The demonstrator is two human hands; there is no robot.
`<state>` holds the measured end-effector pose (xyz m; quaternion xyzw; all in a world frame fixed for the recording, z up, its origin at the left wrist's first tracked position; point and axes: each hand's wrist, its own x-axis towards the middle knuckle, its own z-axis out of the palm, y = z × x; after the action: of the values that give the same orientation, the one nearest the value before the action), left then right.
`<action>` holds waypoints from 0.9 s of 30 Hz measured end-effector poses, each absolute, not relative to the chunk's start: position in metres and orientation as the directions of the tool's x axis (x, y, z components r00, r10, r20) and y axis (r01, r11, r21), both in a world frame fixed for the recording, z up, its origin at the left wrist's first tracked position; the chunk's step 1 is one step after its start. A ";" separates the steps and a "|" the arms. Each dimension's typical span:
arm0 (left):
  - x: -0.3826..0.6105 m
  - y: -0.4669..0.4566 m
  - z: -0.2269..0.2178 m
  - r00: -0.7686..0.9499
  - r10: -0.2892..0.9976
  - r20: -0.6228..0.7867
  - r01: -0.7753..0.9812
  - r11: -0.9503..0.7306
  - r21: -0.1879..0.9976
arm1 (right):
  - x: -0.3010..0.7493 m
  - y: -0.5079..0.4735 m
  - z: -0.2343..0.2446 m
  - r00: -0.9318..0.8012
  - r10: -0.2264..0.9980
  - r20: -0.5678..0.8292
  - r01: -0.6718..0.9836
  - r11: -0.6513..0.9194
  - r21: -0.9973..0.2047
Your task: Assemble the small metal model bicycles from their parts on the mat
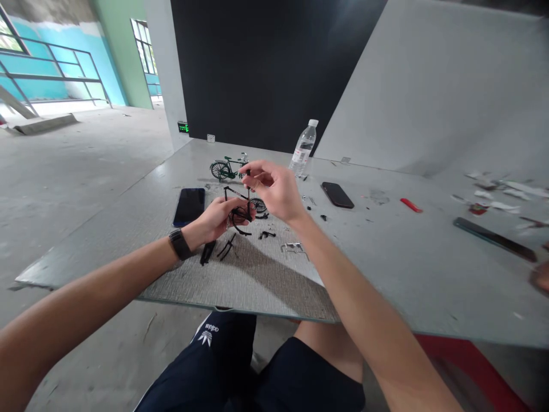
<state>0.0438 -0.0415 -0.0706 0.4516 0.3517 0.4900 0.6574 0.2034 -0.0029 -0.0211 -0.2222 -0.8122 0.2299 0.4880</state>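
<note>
My left hand (223, 216) is closed around a black miniature bicycle frame (237, 193), held a little above the table. Above it, my right hand (272, 186) pinches a small dark part (248, 173) at the top of the frame; its exact kind is mostly hidden by the fingers. Behind my hands stands a green model bicycle (223, 169), partly covered by my right hand. A small black spoked wheel (258, 205) shows beside the frame. Loose black parts (226, 247) lie below my left hand, and more small black pieces (267, 234) lie to the right.
A dark phone (189, 206) lies left, another phone (337, 194) right. A water bottle (305, 147) stands at the back. Silver parts (292, 248) lie near my right forearm. Farther right are a red object (411, 205), a long dark object (493, 238) and another person's blurred hand (541, 279).
</note>
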 end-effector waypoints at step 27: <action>0.044 -0.042 -0.072 0.243 0.969 -0.041 -0.360 0.130 0.924 | 0.208 0.002 -0.024 -0.484 0.577 0.658 0.083 0.779 -0.622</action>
<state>0.0436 -0.0419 -0.0720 0.4280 0.3558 0.5019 0.6620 0.2076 0.0016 -0.0238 -0.2012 -0.8199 0.2647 0.4662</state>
